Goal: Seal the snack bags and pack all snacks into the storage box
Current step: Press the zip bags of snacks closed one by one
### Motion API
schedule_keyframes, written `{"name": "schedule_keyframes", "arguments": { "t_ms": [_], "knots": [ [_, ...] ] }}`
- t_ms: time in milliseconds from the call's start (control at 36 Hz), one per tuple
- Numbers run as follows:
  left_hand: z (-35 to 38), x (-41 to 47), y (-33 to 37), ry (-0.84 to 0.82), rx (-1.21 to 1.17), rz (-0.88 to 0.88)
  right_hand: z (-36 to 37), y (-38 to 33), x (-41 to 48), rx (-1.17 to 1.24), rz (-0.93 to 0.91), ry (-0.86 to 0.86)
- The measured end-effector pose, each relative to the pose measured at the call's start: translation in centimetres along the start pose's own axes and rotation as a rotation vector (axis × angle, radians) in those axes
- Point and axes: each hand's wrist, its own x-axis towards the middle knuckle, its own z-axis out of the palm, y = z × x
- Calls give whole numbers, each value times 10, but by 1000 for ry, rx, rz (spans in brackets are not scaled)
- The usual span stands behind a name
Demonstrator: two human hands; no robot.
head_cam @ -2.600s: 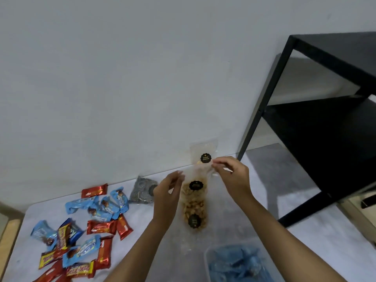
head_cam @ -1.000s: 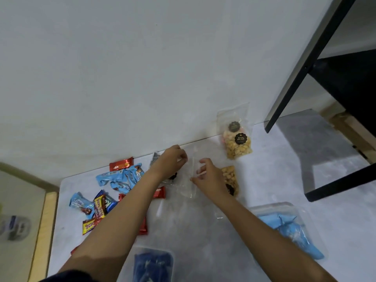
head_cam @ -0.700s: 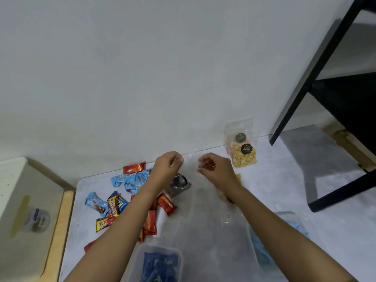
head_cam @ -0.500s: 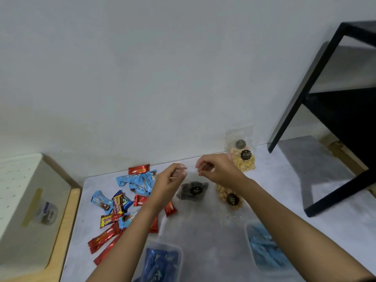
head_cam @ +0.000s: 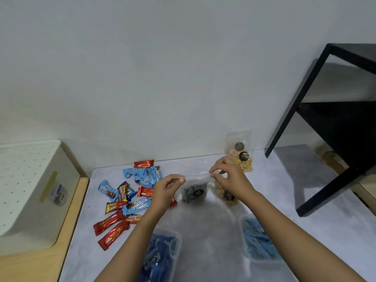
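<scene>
Bag (head_cam: pixel 194 192) with dark snacks is held over the counter (head_cam: pixel 203 224), the left grip (head_cam: pixel 168 188) and the right grip (head_cam: pixel 230 178) each pinching one end of its top edge. Wrapped snacks (head_cam: pixel 130 200) lie at its 9 o'clock, storage boxes (head_cam: pixel 177 238) at 5 and 7 o'clock.

Far right of the frame: black metal rack (head_cam: pixel 345 129), feet planted on the grey marbled tabletop (head_cam: pixel 325 251). Lower left: white peg-holed box (head_cam: pixel 26 190), sat on a pale wooden ledge (head_cam: pixel 30 267). Behind it all, plain white wall (head_cam: pixel 162 68).
</scene>
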Motion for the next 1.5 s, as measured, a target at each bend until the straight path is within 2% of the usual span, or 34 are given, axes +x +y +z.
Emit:
{"name": "schedule_keyframes", "arguments": {
  "t_ms": [167, 333, 694, 1056, 1500],
  "knots": [
    [-1, -7, 7, 49, -24, 4, -4, -7, -7, 143, 102, 76],
    [-1, -12, 13, 82, -30, 20, -7, -14, -10, 317, 156, 63],
    [-5, -11, 3, 114, -24, -12, 7, -5, -14, 252, 151, 51],
    [-7, -2, -2, 99, -12, -30, 8, 16, -12, 188, 142, -65],
    [-3, 9, 1, 65, -95, -57, -2, 13, -2, 248, 163, -176]
  ]
}}
